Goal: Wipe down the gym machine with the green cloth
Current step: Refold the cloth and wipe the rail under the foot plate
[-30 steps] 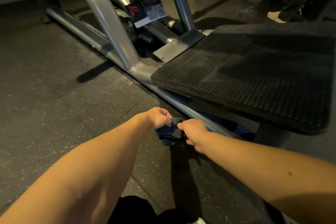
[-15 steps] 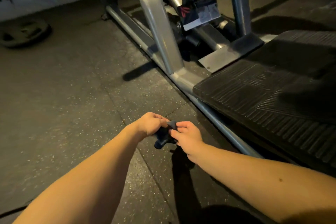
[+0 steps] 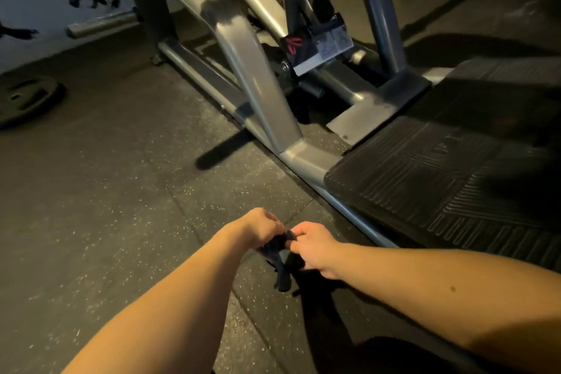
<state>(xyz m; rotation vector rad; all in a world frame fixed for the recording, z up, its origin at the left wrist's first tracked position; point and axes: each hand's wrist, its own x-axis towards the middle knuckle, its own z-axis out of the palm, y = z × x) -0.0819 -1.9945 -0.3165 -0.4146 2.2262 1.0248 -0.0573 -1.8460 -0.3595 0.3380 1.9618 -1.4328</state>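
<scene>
Readying: our left hand [image 3: 262,226] and right hand [image 3: 315,247] pinch the dark crumpled cloth [image 3: 277,256]; next, probably, reach the grey metal frame [image 3: 258,79].

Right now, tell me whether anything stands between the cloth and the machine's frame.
Nothing visible does. The left hand and right hand both grip the cloth above the floor. Only bare floor lies between it and the nearest frame rail, just ahead to the right, beside the ribbed footplate.

Floor [image 3: 106,191] under machine [image 3: 252,76], weight plate [image 3: 24,100]
</scene>
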